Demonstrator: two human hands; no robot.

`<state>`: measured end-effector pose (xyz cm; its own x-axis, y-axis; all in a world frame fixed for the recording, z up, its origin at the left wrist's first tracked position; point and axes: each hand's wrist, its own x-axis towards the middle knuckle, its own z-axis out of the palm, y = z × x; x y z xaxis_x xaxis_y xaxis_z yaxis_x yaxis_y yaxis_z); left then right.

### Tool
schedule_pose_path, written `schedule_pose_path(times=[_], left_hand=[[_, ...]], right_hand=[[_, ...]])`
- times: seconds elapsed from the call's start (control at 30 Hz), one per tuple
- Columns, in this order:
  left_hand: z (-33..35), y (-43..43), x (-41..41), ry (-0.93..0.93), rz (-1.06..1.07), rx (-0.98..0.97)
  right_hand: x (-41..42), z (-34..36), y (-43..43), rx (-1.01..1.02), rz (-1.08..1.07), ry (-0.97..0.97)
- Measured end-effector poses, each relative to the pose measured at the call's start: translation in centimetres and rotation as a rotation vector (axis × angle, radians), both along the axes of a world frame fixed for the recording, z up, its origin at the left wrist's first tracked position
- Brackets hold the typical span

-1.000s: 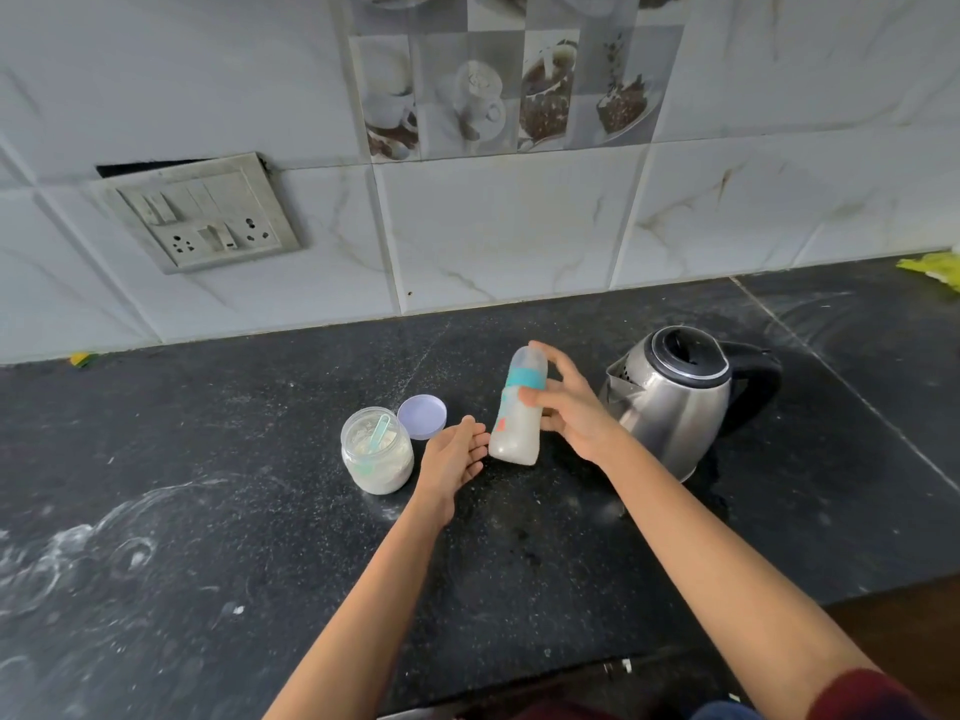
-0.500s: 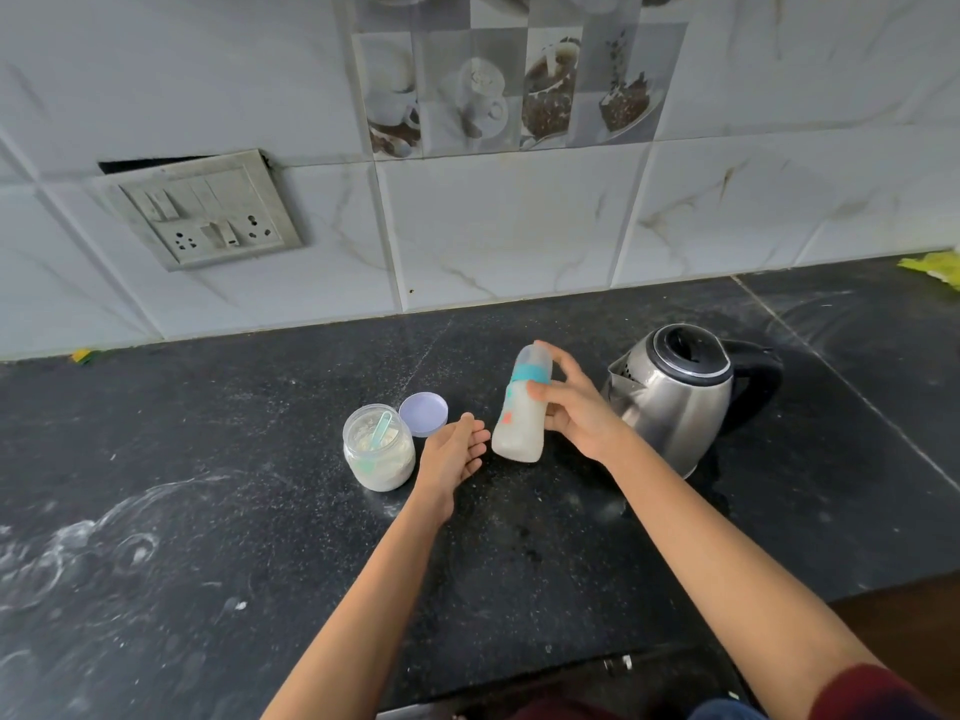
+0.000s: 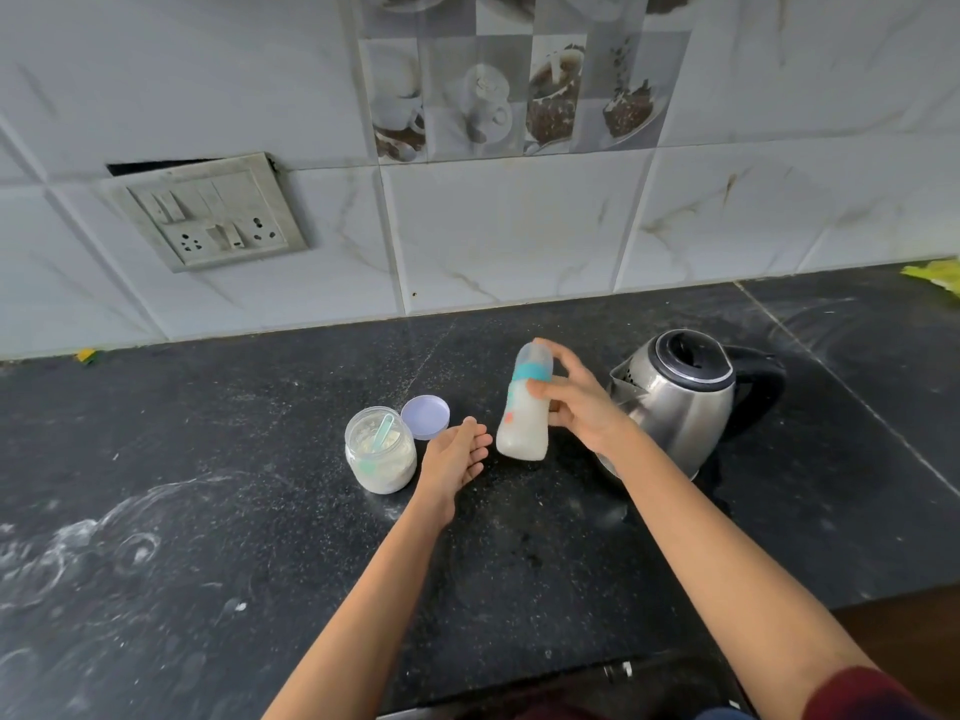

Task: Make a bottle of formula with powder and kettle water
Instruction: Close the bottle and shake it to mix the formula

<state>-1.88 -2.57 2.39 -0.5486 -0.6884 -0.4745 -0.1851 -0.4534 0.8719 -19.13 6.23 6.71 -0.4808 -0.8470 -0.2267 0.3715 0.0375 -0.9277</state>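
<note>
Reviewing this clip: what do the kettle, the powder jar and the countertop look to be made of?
Kettle: brushed stainless steel body, judging by its soft grey sheen, with a black, probably plastic, lid and handle.
Powder jar: clear glass or plastic, hard to tell which; the white powder shows through it.
Countertop: dark polished stone, likely granite, finely speckled.

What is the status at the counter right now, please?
Right hand gripping capped bottle, milky, tilted. Left hand open, empty, beside powder jar. Jar lid off. Kettle close behind right hand.
</note>
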Motion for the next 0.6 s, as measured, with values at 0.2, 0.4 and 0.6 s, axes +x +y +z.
schedule_pose_path(times=[0.2, 0.4, 0.6], left_hand=[[0.15, -0.11, 0.12, -0.003, 0.014, 0.004], [0.24, 0.04, 0.0, -0.006, 0.0, 0.008], [0.18, 0.04, -0.05, -0.004, 0.005, 0.0]], right_hand=[[-0.17, -0.12, 0.1, -0.025, -0.073, -0.074], [-0.08, -0.32, 0.16, -0.014, -0.139, -0.064], [0.15, -0.73, 0.15, -0.041, -0.152, -0.09]])
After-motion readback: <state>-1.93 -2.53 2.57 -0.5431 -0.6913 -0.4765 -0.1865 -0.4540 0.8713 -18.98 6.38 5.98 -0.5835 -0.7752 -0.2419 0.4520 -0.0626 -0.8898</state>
